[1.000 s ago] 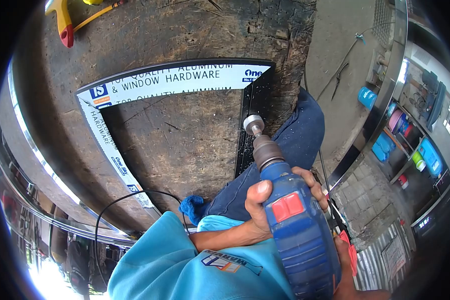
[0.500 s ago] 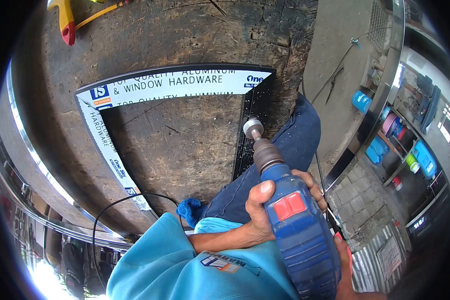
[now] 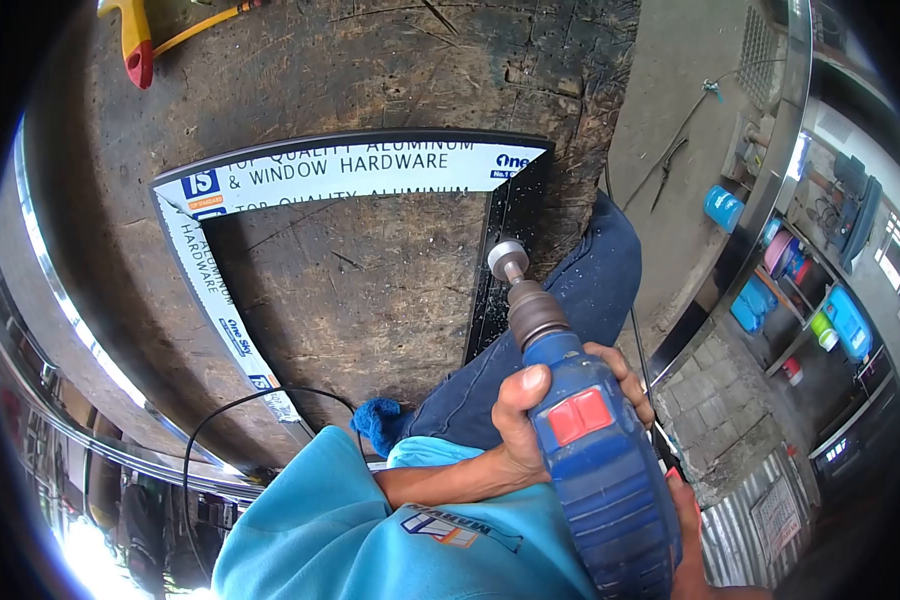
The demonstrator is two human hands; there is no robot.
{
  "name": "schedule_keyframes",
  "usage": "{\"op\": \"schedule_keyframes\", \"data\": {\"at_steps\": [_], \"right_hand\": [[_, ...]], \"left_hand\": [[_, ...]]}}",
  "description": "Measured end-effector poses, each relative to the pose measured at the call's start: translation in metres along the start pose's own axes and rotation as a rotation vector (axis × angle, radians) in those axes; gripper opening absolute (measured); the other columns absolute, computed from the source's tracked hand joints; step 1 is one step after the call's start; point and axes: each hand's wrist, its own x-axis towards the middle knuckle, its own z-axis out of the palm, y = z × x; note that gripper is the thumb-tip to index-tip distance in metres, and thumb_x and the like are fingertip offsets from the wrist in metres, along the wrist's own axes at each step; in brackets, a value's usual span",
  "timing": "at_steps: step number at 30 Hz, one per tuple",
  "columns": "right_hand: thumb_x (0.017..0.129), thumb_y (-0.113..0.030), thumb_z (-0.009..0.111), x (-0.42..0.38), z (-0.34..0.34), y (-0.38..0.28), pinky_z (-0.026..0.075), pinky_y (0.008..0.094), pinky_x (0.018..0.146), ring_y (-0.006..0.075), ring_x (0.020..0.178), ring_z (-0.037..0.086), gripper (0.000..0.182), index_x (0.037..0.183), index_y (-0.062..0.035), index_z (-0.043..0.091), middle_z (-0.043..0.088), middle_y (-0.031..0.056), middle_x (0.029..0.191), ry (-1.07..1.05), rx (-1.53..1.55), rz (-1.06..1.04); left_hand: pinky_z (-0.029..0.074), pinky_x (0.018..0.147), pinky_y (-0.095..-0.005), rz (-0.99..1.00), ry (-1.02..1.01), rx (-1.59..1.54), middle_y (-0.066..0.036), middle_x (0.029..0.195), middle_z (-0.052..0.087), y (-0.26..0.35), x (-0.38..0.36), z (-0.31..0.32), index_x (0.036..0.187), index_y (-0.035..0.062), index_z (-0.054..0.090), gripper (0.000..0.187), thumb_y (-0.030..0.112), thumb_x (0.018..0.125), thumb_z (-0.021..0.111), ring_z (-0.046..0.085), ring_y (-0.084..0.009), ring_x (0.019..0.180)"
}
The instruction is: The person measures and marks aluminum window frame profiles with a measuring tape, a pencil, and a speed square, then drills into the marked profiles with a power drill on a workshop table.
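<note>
A scarred wooden bench served as the landmark. At its far left corner lay a yellow and red tool. On the bench top lay an aluminium frame, three sides of it in view: a left bar and a far bar wrapped in white printed film, and a bare black bar along the bench's right edge, dusted with bright swarf. A black cable looped over the bench's near edge, beside a blue cloth.

At the bench's near right corner the left hand was wrapped tight round a blue drill, thumb up its left side and fingertips curling over its right. The drill's hole saw pressed down on the black bar, about midway along it. The right hand sat lower, behind the drill's body at the picture's bottom edge; only part of it showed, so its grip could not be told. A knee in blue jeans rested against the bench's right edge. Right of the bench ran bare concrete floor and shelves holding coloured containers.
</note>
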Motion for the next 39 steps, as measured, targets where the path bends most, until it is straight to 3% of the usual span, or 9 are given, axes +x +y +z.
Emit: {"op": "schedule_keyframes", "data": {"at_steps": [11,13,16,39], "right_hand": [[0.077,-0.023,0.074,-0.002,0.008,0.024,0.041,0.0406,0.098,0.0379,0.124,0.045,0.106,0.148,-0.0013,-0.002,0.030,0.0284,0.144,0.059,0.111,-0.237],[0.076,-0.022,0.075,0.001,0.006,0.026,0.040,0.0400,0.099,0.0375,0.127,0.042,0.105,0.148,-0.0001,0.001,0.027,0.0289,0.146,0.105,-0.152,-0.319],[0.076,-0.022,0.074,0.005,0.007,0.034,0.039,0.0390,0.101,0.0398,0.128,0.041,0.103,0.148,0.0007,0.003,0.025,0.0294,0.147,0.144,-0.098,-0.483],[0.075,-0.021,0.076,0.001,0.003,0.025,0.038,0.0390,0.101,0.0408,0.128,0.040,0.106,0.148,0.0006,0.002,0.024,0.0291,0.147,0.079,-0.201,-0.318]], "left_hand": [[0.051,0.082,-0.0488,-0.005,0.025,0.021,-0.018,0.098,0.058,0.001,-0.001,-0.001,0.109,0.0009,0.052,0.065,0.053,0.070,0.060,0.061,-0.0351,0.092],[0.051,0.082,-0.0488,-0.006,0.029,0.021,-0.019,0.098,0.058,0.001,0.000,-0.002,0.108,0.0009,0.052,0.065,0.053,0.070,0.060,0.061,-0.0351,0.092],[0.051,0.082,-0.0485,0.005,0.008,0.023,-0.018,0.097,0.058,0.000,-0.001,-0.002,0.108,0.0008,0.052,0.064,0.052,0.070,0.059,0.061,-0.0351,0.092],[0.049,0.085,-0.0501,0.017,0.021,-0.015,-0.018,0.097,0.057,-0.002,0.000,-0.002,0.110,0.0021,0.051,0.064,0.052,0.070,0.059,0.060,-0.0356,0.092]]}}
